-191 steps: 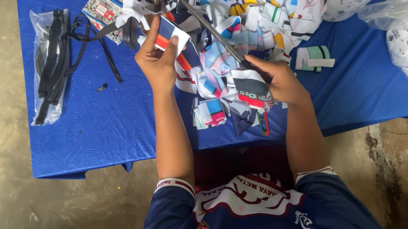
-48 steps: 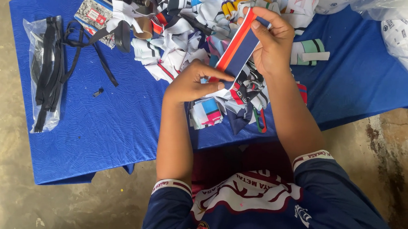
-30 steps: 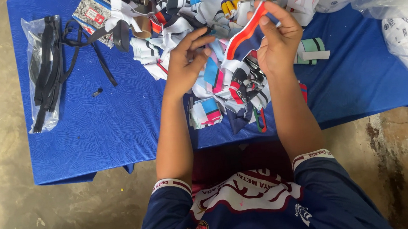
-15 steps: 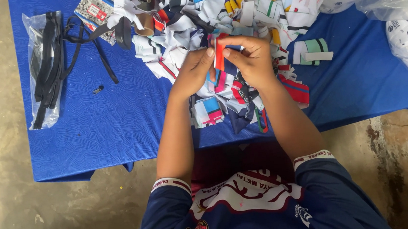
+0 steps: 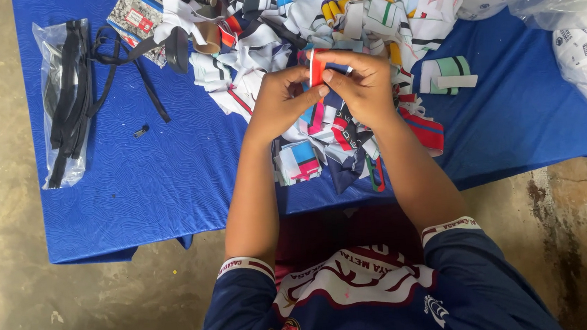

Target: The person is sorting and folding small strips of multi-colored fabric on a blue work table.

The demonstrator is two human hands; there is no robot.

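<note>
1. Lay at the left edge of the blue-covered table (image 5: pixel 170 189): a clear plastic bag (image 5: pixel 65 99) packed with black straps, long side running along that edge.
2. Trailed from the bag toward the far edge: loose black straps (image 5: pixel 135 66), one end reaching a small printed packet (image 5: pixel 133 13) at the far edge.
3. Sat alone on bare cloth just right of the bag: a tiny dark clip (image 5: pixel 140 132).
4. Filled the middle of the table from the far edge almost to the near edge: a heap of multicoloured fabric strips (image 5: pixel 338 22), tangled and overlapping.
5. Hovered over the heap's near half: left hand (image 5: pixel 276 103), fingers curled narrow, thumb and fingertips pinching a folded red strip (image 5: pixel 315 69) from its left side.
6. Stood upright between both hands, above the centre of the heap: that red strip, only its thin edge showing.
7. Pressed against the strip from the right: right hand (image 5: pixel 364 86), also closed narrow, fingertips meeting those of the left around the strip.
8. Rested right of the heap, just beside the right hand: a folded green-and-white piece (image 5: pixel 445 75).
9. Bunched in the far right corner and along the right edge: clear plastic bags of white printed cloth (image 5: pixel 576 31).
</note>
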